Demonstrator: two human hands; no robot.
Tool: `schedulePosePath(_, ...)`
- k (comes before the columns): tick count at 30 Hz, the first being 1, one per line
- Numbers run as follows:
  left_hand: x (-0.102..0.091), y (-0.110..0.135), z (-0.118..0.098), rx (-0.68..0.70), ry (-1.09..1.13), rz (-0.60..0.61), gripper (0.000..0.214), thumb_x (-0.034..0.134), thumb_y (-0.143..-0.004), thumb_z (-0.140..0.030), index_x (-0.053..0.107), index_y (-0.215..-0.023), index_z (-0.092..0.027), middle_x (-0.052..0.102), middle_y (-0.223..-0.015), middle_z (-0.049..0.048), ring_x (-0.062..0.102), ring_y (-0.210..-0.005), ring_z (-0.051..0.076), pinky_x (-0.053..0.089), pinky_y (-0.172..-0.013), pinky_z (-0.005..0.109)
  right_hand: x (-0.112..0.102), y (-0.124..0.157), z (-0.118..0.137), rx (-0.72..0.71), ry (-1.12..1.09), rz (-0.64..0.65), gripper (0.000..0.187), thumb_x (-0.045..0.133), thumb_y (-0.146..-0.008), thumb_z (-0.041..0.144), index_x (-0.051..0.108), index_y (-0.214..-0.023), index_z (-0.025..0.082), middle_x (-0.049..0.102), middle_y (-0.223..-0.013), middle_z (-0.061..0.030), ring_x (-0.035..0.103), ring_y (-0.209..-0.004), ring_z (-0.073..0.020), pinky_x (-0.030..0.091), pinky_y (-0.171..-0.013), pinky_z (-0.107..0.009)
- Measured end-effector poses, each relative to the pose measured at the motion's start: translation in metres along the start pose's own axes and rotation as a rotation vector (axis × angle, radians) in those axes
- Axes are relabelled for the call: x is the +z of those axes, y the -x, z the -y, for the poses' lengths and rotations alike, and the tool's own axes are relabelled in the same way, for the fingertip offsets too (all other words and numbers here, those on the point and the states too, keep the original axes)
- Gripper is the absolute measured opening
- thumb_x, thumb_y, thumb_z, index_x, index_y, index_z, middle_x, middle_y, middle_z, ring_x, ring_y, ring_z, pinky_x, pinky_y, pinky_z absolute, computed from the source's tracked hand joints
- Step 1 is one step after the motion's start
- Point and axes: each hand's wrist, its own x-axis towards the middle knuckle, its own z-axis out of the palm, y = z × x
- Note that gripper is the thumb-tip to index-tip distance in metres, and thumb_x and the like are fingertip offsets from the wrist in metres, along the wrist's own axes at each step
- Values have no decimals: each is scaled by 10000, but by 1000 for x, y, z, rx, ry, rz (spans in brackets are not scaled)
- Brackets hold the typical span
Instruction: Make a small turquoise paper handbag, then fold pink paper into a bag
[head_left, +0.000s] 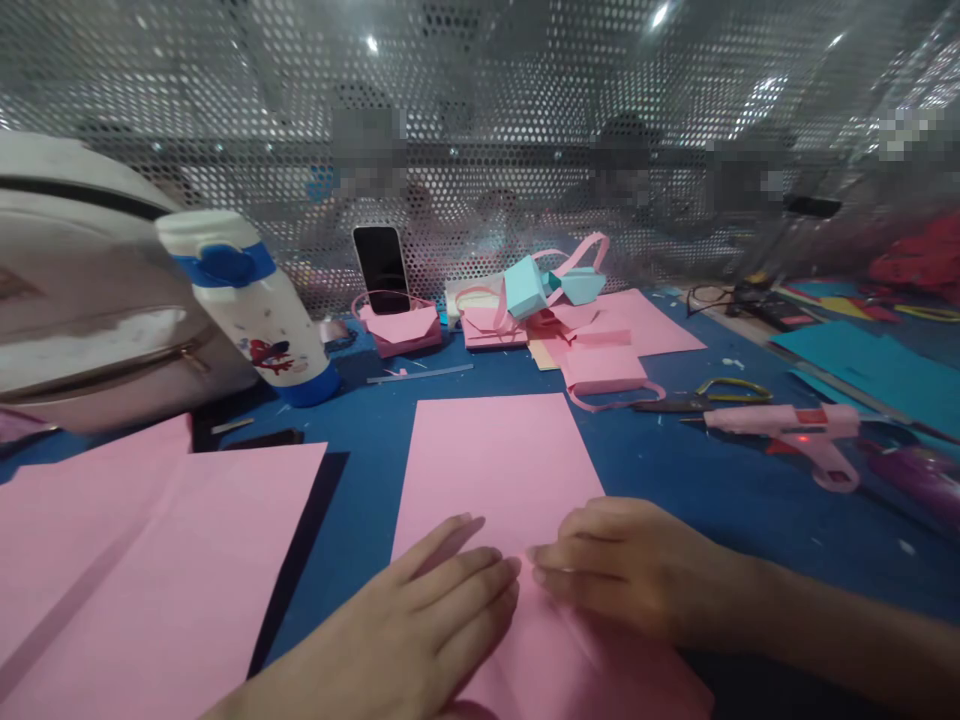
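A sheet of pink paper lies in front of me on the blue table, its near part bent and partly hidden by my hands. My left hand rests on it with fingers stretched out and lying flat. Close to those fingertips, my right hand has its fingers bent together, the tips closed on the paper near its middle. The thumbs are mostly hidden. Another large pink sheet, creased, lies to the left.
A white-and-blue bottle and a pale backpack stand at left. Behind are a phone, small pink paper bags and light blue ones. Scissors, a pink glue gun and blue sheets lie right.
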Motion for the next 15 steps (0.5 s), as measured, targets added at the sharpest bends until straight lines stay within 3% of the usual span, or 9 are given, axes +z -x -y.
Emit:
schedulePosePath(3,1,1,-1,-10,20,46,617,402,-980,-532,458,-1400,-83,613,-1309,91,524,-1239,234,115,-1213,446,-3,0,-1,27,-50,46,248,413,-1016,167,629,-1135,138,700,-1121,-54,578,-925,-157,476,-801,-308)
schedulePosePath(7,2,-2,-3,-30,49,97,673,427,-963,-554,355,-1474,-121,594,-1324,89,523,-1232,252,194,-1189,499,-9,-2,0,88,-172,131,206,495,-970,232,623,-1112,155,684,-1131,-50,559,-949,-175,460,-810,-327)
schedulePosePath(15,0,-6,-11,-63,86,92,646,497,-930,-558,388,-1465,-214,607,-1259,110,502,-1244,271,261,-1150,544,-13,-3,1,145,-287,212,280,411,-1009,259,590,-1192,145,655,-1163,-101,539,-986,-192,430,-829,-349)
